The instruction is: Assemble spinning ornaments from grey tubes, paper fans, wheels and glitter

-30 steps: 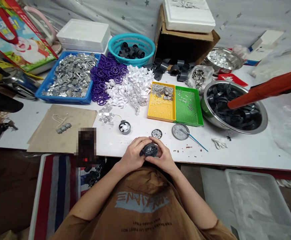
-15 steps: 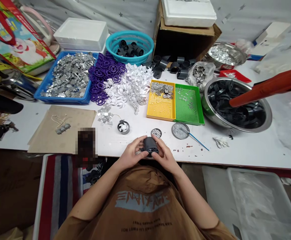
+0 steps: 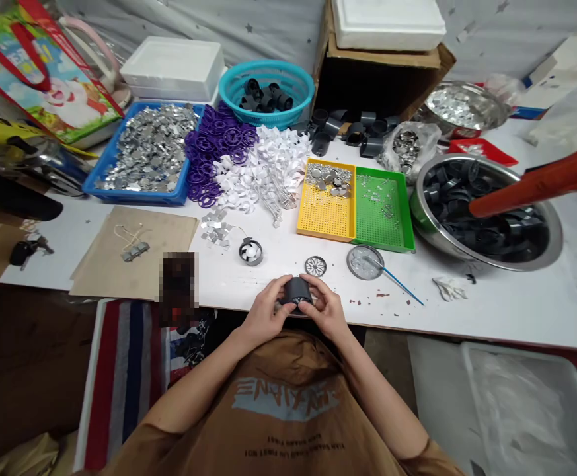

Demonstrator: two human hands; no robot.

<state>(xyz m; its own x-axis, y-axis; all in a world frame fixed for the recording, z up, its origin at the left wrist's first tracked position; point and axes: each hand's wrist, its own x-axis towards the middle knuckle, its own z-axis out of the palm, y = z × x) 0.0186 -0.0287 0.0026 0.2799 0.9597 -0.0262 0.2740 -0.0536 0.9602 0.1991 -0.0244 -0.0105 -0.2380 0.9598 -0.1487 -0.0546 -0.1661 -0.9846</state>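
Observation:
Between my two hands, at the table's front edge, is a dark grey plastic cylinder housing point(image 3: 297, 289). My left hand point(image 3: 269, 307) grips its left side and my right hand point(image 3: 328, 307) its right side, both thumbs pressing the near lower end. Just beyond lies a round dark grille point(image 3: 315, 266) with a petal pattern. To the left sits a black ring with a white fan point(image 3: 250, 251) inside and a thin wire. Off to the right, a shallow round dish point(image 3: 365, 262) holds clear material, with a blue stick point(image 3: 397, 284) leaning on its rim.
Behind are a yellow tray point(image 3: 320, 218), a green tray point(image 3: 392, 231), white fan parts point(image 3: 263, 165), purple rings point(image 3: 213, 149) and a blue bin point(image 3: 134, 193) of metal pieces. A steel bowl point(image 3: 548, 244) of black parts stands right, an orange-red pole point(image 3: 540, 178) slanting over it.
The housing has tilted slightly between my hands, and its near end shows differently. My hands still grip both sides. The whole view has shifted a little, with table items appearing farther right.

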